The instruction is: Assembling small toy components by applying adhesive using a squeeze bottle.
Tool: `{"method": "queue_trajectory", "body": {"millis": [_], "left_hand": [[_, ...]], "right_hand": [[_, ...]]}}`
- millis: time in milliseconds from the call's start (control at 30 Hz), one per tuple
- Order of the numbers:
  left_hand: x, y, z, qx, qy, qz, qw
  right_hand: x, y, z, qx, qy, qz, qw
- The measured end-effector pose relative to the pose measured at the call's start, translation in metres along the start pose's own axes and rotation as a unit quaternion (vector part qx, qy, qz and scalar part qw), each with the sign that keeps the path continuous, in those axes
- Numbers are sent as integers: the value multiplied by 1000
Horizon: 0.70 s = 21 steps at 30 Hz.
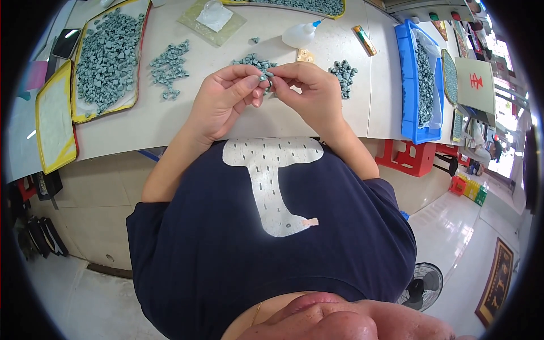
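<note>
My left hand [226, 99] and my right hand [309, 88] meet over the near middle of the table. Thumbs and fingertips of both are pinched round a small grey-green piece [265, 77], whose exact shape is mostly covered by the fingers. Just beyond them lies a loose pile of similar pieces [249, 59], partly hidden by my hands. A second pile [170, 67] is spread out to the left, and a third [343, 76] sits close to the right of my right hand. A small tan block [305, 55] stands behind my right fingers.
At left, a yellow-rimmed tray [107, 65] is heaped with pieces, beside a yellow-edged board [55, 119]. A white squeeze bottle with blue tip [298, 36], a plastic bag [211, 21] and a small tube [364, 41] lie farther back. A blue bin [406, 85] stands at right.
</note>
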<state>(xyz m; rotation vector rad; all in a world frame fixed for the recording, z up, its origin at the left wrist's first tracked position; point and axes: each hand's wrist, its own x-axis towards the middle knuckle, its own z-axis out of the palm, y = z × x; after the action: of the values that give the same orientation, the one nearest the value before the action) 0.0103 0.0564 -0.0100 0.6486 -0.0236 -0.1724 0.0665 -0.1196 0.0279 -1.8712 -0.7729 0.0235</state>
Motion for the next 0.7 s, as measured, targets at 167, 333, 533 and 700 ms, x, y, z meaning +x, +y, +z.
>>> {"method": "queue_trajectory", "body": {"millis": [167,333,533,700], "left_hand": [[-1,-2,3,14,32,12,999],[-1,-3,3,29,40,35,998],[-2,-3,7,100,47,77,991],[-3,-2,9,146,53,95,983]], "right_hand": [[3,-1,4,-89,100,-156,979],[5,4,8,-137,117,-257,950],[5,4,9,-157,120,-275,941],[5,7,11,-130,129,-275,944]]}}
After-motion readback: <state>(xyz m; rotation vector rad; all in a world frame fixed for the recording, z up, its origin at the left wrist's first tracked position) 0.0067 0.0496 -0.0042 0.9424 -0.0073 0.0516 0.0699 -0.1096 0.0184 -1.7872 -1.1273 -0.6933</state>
